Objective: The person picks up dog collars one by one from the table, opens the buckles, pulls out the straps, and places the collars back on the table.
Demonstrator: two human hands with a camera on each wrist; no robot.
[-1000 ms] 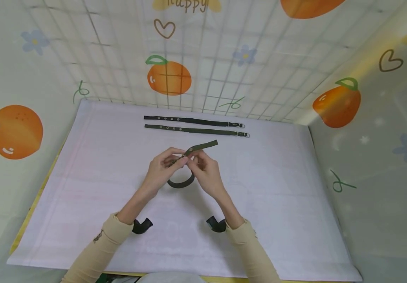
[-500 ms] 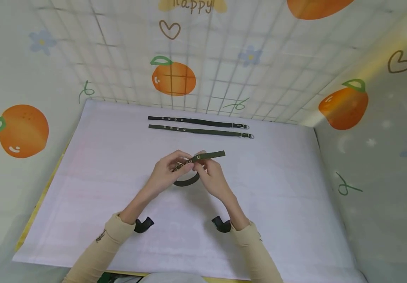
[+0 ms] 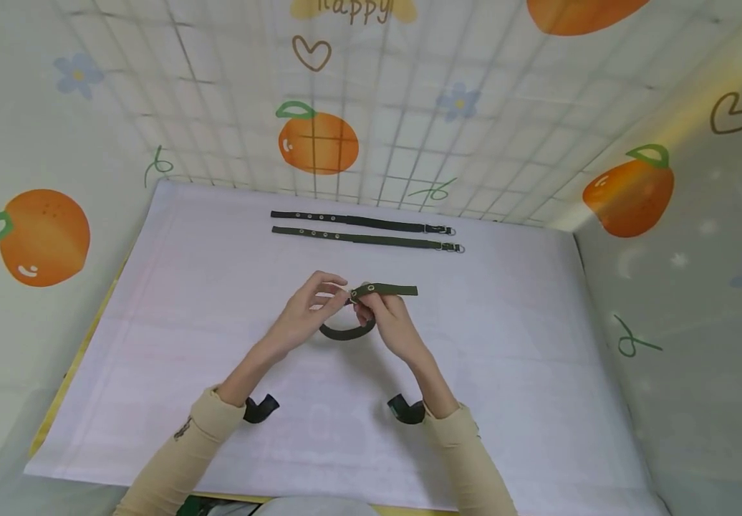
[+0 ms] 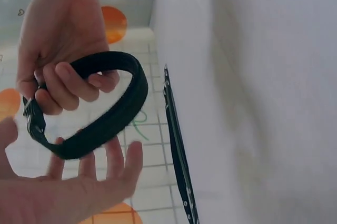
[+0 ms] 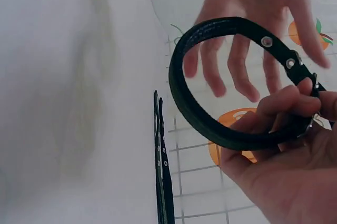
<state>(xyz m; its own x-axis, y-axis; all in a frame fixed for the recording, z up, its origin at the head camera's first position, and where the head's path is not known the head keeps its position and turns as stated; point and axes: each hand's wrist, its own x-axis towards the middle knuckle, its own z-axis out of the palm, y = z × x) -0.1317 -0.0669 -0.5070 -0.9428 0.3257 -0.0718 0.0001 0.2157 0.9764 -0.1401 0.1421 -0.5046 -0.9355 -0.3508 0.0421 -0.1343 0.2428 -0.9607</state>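
A dark green dog collar [image 3: 347, 334] is closed into a loop above the table, its eyeleted strap end sticking out to the right. My right hand [image 3: 397, 326] grips it by the buckle, fingers curled round the strap. In the left wrist view the metal buckle [image 4: 32, 116] shows beside the right thumb. My left hand [image 3: 303, 304] is at the loop's left side; in the right wrist view its fingers [image 5: 239, 69] are spread behind the collar and pinch nothing. Whether any left fingertip touches the strap, I cannot tell.
Two more collars lie flat and parallel towards the back of the white-covered table [image 3: 506, 322]: a black one [image 3: 371, 223] and a green one [image 3: 377, 241]. Behind them stands a grid under a sheet printed with oranges. Patterned sheets also hang at both sides.
The collar's strap end has swung from slanting upward to nearly level and shifted right. My left fingers have come away from the strap, while the right hand has taken hold at the buckle.
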